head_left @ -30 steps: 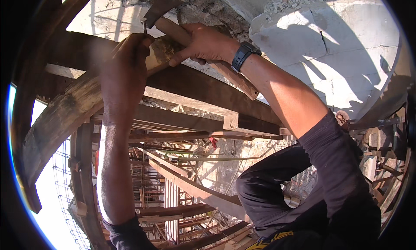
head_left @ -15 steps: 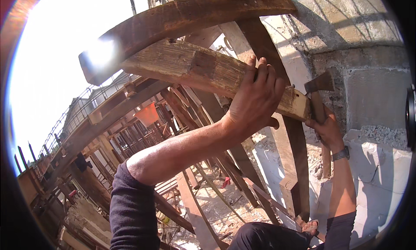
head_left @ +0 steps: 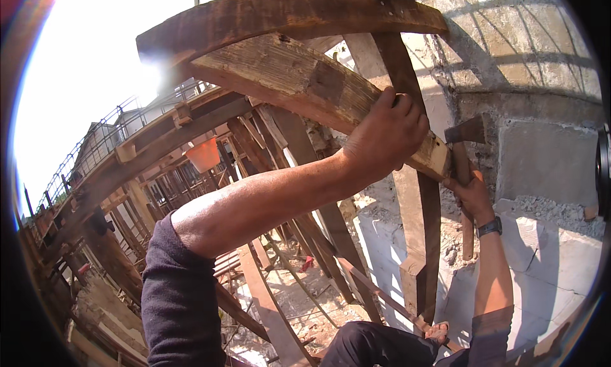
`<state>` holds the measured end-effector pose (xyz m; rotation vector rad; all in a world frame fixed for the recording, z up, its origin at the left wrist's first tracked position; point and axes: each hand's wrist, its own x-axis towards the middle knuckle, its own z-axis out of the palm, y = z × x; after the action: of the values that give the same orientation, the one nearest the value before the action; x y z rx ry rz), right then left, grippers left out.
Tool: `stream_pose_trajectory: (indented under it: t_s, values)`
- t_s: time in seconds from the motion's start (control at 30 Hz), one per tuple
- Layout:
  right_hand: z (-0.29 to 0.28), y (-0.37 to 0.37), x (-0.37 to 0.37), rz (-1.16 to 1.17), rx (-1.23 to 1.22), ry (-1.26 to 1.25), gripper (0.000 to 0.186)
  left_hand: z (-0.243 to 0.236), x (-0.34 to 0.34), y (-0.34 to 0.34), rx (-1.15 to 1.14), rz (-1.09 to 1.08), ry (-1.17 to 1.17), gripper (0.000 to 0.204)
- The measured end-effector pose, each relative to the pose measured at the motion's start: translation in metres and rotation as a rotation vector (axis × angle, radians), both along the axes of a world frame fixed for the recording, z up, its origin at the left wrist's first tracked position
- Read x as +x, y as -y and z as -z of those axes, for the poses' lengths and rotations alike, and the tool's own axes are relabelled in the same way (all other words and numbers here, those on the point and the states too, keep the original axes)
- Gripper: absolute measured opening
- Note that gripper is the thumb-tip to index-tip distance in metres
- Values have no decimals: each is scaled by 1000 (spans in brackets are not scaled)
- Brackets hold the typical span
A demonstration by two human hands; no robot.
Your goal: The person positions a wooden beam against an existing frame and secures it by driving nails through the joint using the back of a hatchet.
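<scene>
A weathered wooden beam slants from upper left down to a pale cut end on the right. My left hand is closed over it near that end, fingers bent across its face. By the cut end, my right hand grips the handle of a hatchet, its fingertips close to the wood. The hatchet stands upright with its dark metal head on top, and its handle runs down below my hand. A nail seen earlier near the left fingers is hidden now.
A dark curved timber lies above the beam. An upright post stands behind it, beside a block wall on the right. Below left are scaffold timbers, an orange bucket and a rubble-strewn floor. My foot shows low down.
My left hand has shifted slightly right along the beam, and its fingers have gone from stretched to bent. The right hand still holds the hatchet. The view has shifted a little.
</scene>
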<state>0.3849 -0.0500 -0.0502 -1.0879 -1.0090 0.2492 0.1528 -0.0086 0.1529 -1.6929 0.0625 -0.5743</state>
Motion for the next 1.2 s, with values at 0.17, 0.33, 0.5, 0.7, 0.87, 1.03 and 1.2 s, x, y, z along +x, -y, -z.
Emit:
stream_pose_trajectory:
  t_s: [0.17, 0.33, 0.5, 0.7, 0.87, 1.03, 1.2]
  values:
    - [5, -4, 8, 7, -32, -36, 78, -1, 1, -1, -25, 0, -35, 52]
    - [-1, 10, 10, -31, 80, 5, 82, -6, 5, 13, -106, -15, -49, 58]
    - [8, -16, 13, 16, 85, 108, 83, 1, 8, 13, -225, 22, -35, 57]
    - [24, -30, 28, 191, 285, 218, 86, 22, 38, 30, -555, 186, -72, 19]
    - [15, -11, 10, 10, 139, 88, 85, 40, 72, 19, -997, 186, -151, 18]
    - [13, -9, 15, 39, 130, 88, 81, 41, 93, 7, -1189, 99, -115, 23]
    - [13, -11, 17, 22, 99, 55, 85, 48, 102, -5, -1087, 198, -155, 19]
